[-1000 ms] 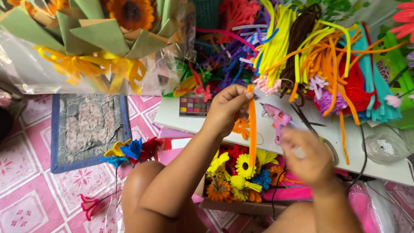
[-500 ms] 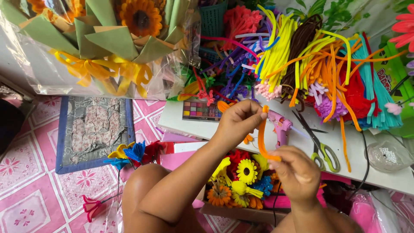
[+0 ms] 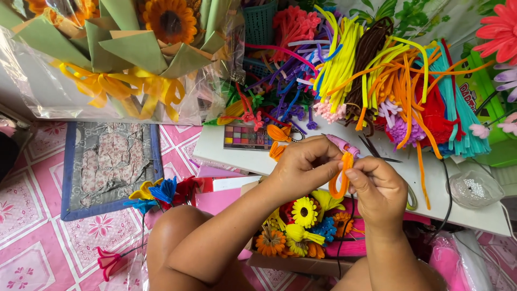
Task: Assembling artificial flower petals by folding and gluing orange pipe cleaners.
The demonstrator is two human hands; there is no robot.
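Pipe cleaner, orange (image 3: pixel 340 180), bent into a narrow loop and held in the air between both hands, above a box of finished flowers (image 3: pixel 301 229) and in front of the white surface (image 3: pixel 431 188). Long axis of loop runs near vertical: closed bend at the bottom, the two ends up at the fingertips. Loop faces roughly toward the camera, so its opening is visible.

Left hand (image 3: pixel 304 164) closed, thumb and forefinger pinching the upper left part of the loop. Right hand (image 3: pixel 379 188) closed likewise, fingertips pinching the top right, just beside the left thumb. Both grips meet at the top; judged: this keeps the ends together while the bend hangs free and holds its shape. Held close and central under the head camera, probably for a clear look at the fine work.

Around: pink-handled tool (image 3: pixel 344 144) lying on the surface just behind the hands, with scissors (image 3: pixel 377 151) beside it. Bundles of pipe cleaners (image 3: pixel 377 70) in yellow, orange, red, teal and purple heaped along the far edge, within reach. Small colour palette (image 3: pixel 245 137) to the left on the surface. Wrapped sunflower bouquet (image 3: pixel 134 59) with yellow ribbon at top left. Loose handmade flowers (image 3: pixel 156 191) on the pink patterned floor (image 3: pixel 32 253) near the knee.
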